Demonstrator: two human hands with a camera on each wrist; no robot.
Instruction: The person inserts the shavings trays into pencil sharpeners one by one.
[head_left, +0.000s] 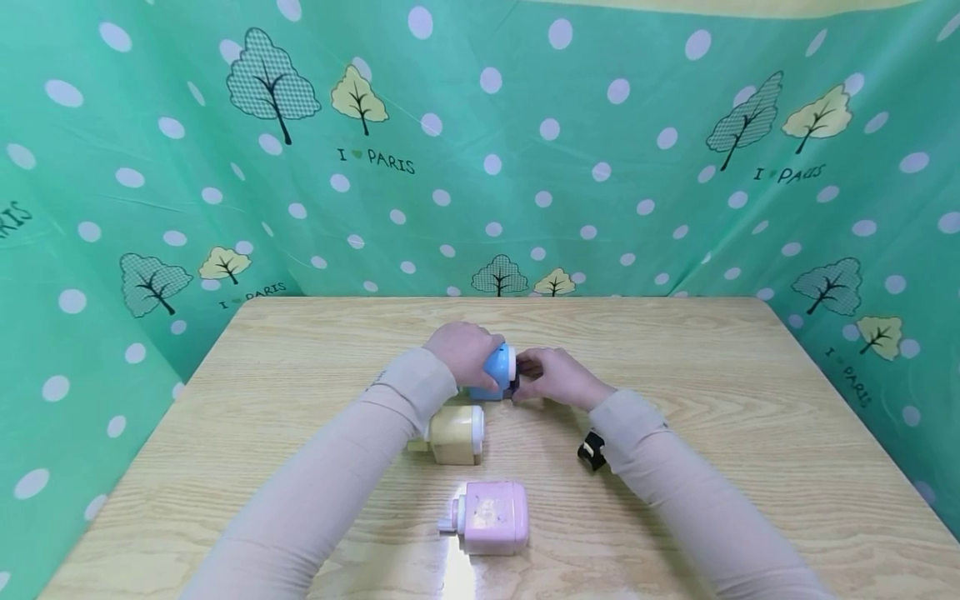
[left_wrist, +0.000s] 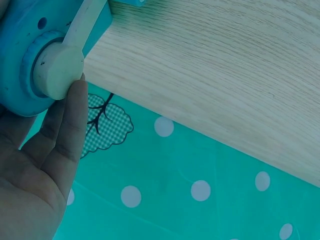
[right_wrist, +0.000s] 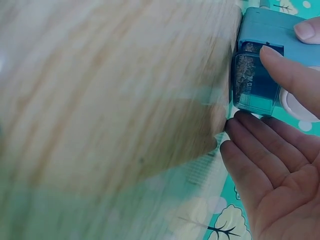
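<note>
A blue crank pencil sharpener (head_left: 496,364) stands toward the back of the table. My left hand (head_left: 465,350) grips it from the left, thumb toward the near side. In the left wrist view, fingertips lie right at the pale hub of its crank (left_wrist: 59,70). On the sharpener's other end, my right hand (head_left: 558,377) pinches the see-through shavings drawer (right_wrist: 255,92), thumb on one side and fingers along the other. Pencil shavings (right_wrist: 245,77) show inside the drawer, which juts partly from the blue body.
Nearer on the table (head_left: 720,400) lie a cream sharpener (head_left: 454,437), partly behind the left sleeve, and a pink sharpener (head_left: 495,518), both with cranks to the left. A small black object (head_left: 592,451) is partly covered by the right sleeve. A green dotted curtain (head_left: 517,167) hangs behind.
</note>
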